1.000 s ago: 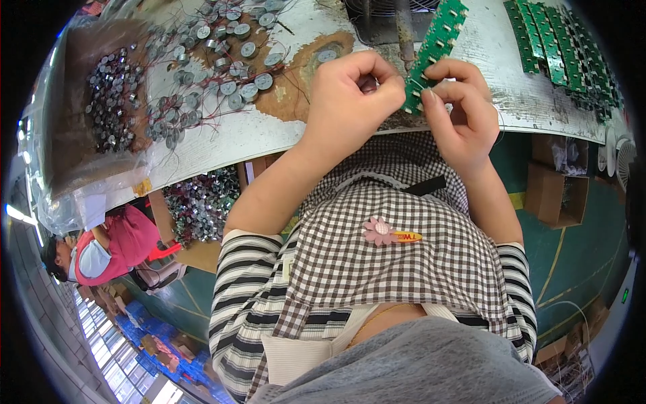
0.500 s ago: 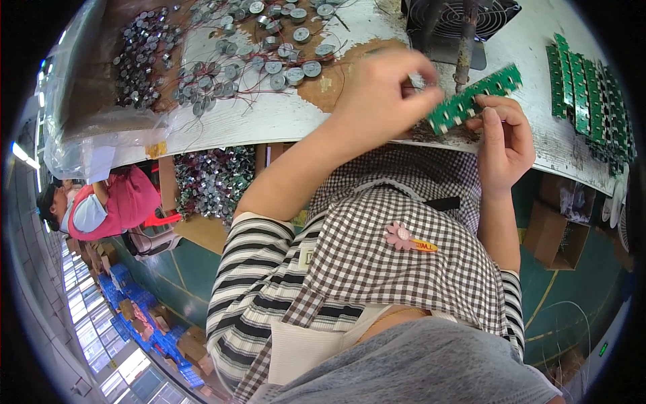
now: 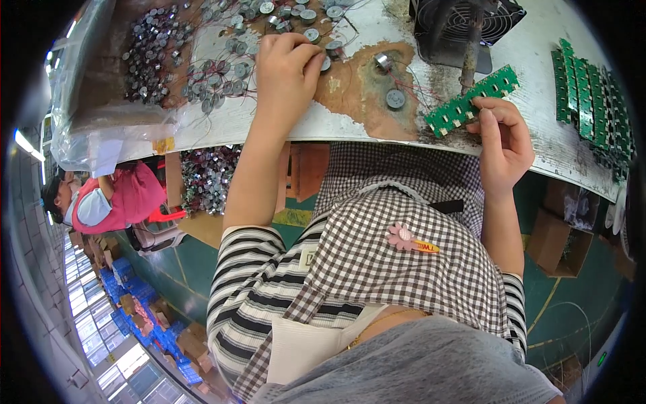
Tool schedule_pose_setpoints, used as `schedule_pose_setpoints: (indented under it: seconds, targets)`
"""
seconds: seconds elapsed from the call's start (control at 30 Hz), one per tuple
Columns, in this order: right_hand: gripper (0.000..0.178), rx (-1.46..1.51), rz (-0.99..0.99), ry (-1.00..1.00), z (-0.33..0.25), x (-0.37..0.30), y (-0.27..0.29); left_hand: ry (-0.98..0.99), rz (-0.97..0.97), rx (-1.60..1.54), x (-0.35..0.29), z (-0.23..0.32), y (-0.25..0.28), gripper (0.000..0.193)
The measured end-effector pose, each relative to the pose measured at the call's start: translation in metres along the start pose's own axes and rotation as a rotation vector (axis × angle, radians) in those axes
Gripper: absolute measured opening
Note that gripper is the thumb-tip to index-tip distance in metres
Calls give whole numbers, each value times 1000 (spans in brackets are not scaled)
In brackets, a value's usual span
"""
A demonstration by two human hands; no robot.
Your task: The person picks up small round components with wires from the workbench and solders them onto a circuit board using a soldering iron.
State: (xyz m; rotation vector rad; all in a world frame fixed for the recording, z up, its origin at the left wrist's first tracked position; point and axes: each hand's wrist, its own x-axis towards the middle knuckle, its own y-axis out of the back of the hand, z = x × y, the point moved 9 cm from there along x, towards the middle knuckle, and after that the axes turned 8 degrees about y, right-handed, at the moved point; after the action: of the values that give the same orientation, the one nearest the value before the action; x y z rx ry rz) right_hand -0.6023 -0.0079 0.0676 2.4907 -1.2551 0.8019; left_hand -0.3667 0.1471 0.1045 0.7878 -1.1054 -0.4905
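Note:
My right hand (image 3: 503,138) pinches a long green circuit board (image 3: 464,106) with a row of small parts, holding it tilted over the table's front edge. My left hand (image 3: 286,77) is among the round silver motors at the back, thumb and fingers bent towards each other. Right beside its fingertips lies a motor (image 3: 326,64), partly covered; whether the fingers grip it or its wires is hidden. Left of the board, one motor (image 3: 396,99) lies flat and another motor (image 3: 383,62) sits on its side, with thin red wires trailing near the board.
Several finished-looking green board strips (image 3: 589,101) lie side by side at right. Behind the board stand a black fan (image 3: 464,23) and an upright metal rod (image 3: 473,50). More motors (image 3: 155,50) heap at far left. Below the table, a box holds motors (image 3: 210,178). A person in pink (image 3: 128,198) sits at left.
My left hand has gone from beside the board leftward to the loose motors, uncovering two motors on the brown patch. My right hand and the board stay nearly in place.

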Motion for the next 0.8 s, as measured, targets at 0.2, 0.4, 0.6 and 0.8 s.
schedule_pose_setpoints:
  seconds: [0.2,0.4,0.6,0.8]
  targets:
    - [4,11,24,-5,3,-2,4,31,506,-5,26,1,53,5]
    - [2,88,-94,62,-4,-1,-2,717,-324,-1353,-3,35,-10,11]
    - [5,-137,-133,163,-18,4,-10,905,-611,-1446,-41,82,-67,17]
    - [6,-223,-185,230,-25,5,-12,627,-509,-1041,-25,92,-61,9]
